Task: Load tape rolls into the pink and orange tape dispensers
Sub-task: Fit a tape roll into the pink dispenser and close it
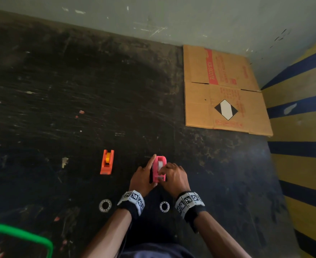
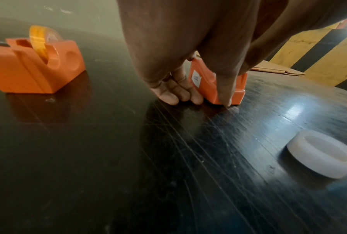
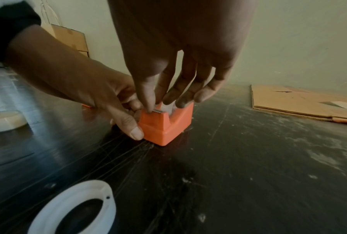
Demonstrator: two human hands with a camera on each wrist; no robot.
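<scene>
The pink dispenser point(image 1: 160, 162) stands on the dark table with a white tape roll point(image 1: 160, 164) seated in it. My left hand point(image 1: 149, 174) grips its left side, thumb point(image 3: 134, 131) at the front corner, index finger stretched along the body. My right hand point(image 1: 162, 171) reaches from the right; its thumb and fingers point(image 3: 180, 95) pinch the tape end down at the metal cutter point(image 3: 158, 111). The orange dispenser point(image 1: 106, 162) stands apart to the left with a yellow roll point(image 2: 41, 42) in it.
Two white rings lie near my wrists, one at the left point(image 1: 105, 205) and one between my arms point(image 1: 164, 206). A flattened cardboard box point(image 1: 226, 90) lies at the back right. A yellow and blue striped wall point(image 1: 302, 127) bounds the right. A green-edged object point(image 1: 23, 233) sits bottom left.
</scene>
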